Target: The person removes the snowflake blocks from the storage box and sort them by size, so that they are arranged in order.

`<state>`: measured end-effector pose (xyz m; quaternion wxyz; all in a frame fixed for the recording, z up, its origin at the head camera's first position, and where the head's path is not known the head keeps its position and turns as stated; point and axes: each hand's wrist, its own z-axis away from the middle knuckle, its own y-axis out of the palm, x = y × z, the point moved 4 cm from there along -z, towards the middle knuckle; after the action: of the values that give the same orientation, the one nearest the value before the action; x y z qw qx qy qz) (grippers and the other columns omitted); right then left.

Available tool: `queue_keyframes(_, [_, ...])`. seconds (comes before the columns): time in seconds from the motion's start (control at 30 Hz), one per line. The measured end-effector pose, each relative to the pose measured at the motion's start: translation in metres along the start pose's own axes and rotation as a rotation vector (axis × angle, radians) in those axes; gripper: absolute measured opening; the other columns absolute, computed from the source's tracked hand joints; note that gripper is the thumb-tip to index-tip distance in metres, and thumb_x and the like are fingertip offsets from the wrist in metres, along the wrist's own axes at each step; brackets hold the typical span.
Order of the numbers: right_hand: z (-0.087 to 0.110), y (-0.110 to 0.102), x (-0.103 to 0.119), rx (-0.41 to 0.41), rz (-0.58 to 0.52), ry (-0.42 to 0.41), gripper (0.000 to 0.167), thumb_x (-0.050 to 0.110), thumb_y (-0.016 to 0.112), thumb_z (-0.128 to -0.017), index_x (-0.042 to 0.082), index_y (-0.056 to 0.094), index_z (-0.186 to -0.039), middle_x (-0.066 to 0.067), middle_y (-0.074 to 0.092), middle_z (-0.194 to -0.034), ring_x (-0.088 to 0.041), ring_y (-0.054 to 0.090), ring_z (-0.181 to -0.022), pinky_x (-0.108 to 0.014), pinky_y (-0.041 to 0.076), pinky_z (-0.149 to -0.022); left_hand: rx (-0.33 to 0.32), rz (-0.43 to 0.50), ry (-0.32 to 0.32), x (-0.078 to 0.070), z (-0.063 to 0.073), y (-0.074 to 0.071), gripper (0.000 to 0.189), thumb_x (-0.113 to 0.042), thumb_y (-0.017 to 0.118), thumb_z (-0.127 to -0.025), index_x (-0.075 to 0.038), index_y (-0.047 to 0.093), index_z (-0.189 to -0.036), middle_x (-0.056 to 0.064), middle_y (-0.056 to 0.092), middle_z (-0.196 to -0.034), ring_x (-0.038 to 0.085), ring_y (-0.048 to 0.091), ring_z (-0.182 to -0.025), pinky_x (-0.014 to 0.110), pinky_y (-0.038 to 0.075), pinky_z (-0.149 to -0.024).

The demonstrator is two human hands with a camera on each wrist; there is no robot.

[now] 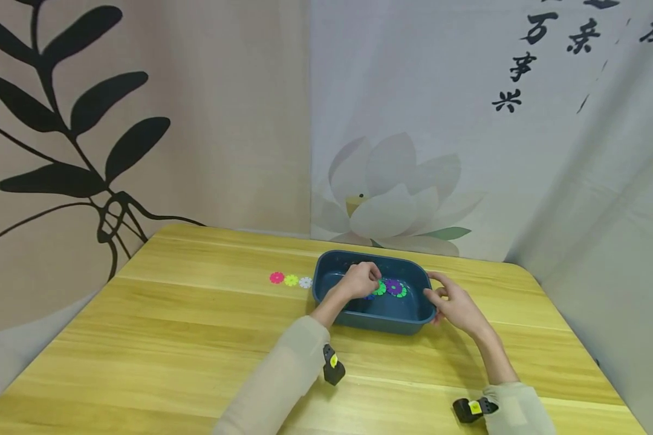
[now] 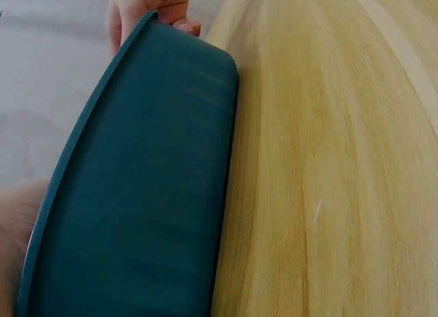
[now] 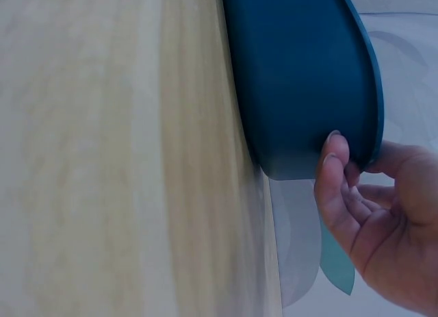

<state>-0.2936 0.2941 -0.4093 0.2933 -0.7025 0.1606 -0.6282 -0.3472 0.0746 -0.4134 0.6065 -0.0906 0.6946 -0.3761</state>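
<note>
A dark blue plastic basin [image 1: 383,323] stands on the wooden table, with several flower-shaped plastic discs in it. Among these are a purple disc [image 1: 393,286] and a green disc [image 1: 380,288]; a blue one is partly covered by my hand. Reaching over the near rim, my left hand [image 1: 357,280] has its fingers bent, the fingertips right at the green disc; I cannot tell whether they pinch it. My right hand [image 1: 456,305] grips the basin's right end; in the right wrist view its fingers [image 3: 333,168] press the outer wall, the thumb side at the rim.
Left of the basin, a pink disc [image 1: 276,277], a yellow disc [image 1: 291,280] and a white disc [image 1: 305,283] lie in a row. Something pinkish [image 1: 438,317] shows below the right hand. A printed curtain [image 1: 239,121] hangs behind the table [image 1: 168,338].
</note>
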Motion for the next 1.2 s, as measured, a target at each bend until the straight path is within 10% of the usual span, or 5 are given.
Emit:
queue_keyframes(0.47, [0.001, 0.001, 0.002, 0.004, -0.011, 0.011, 0.056, 0.014, 0.054, -0.106, -0.003, 0.03, -0.153, -0.019, 0.064, -0.085, -0.034, 0.067, -0.057, -0.038, 0.058, -0.058, 0.044, -0.145, -0.105, 0.003, -0.012, 0.006, 0.028, -0.016, 0.062, -0.101, -0.008, 0.061, -0.127, 0.009, 0.064, -0.105, 0.017, 0.055, -0.074, 0.033, 0.047, -0.07])
queue_keyframes(0.77, [0.003, 0.002, 0.007, 0.006, -0.024, 0.001, 0.058, 0.014, 0.055, -0.105, -0.004, 0.028, -0.154, -0.017, 0.063, -0.085, -0.034, 0.067, -0.057, -0.039, 0.058, -0.057, 0.019, -0.171, -0.147, 0.006, -0.017, 0.01, 0.016, -0.017, 0.063, -0.101, -0.011, 0.065, -0.116, 0.001, 0.068, -0.063, 0.015, 0.062, -0.055, 0.031, 0.047, -0.061])
queue_keyframes(1.2, [0.003, 0.002, 0.007, 0.007, -0.025, -0.004, 0.058, 0.012, 0.054, -0.105, -0.005, 0.028, -0.153, -0.018, 0.063, -0.084, -0.034, 0.067, -0.057, -0.039, 0.058, -0.056, -0.014, -0.239, -0.204, 0.007, -0.012, 0.008, 0.018, -0.027, 0.078, -0.091, -0.014, 0.066, -0.09, -0.003, 0.066, -0.064, 0.011, 0.062, -0.063, 0.039, 0.05, -0.082])
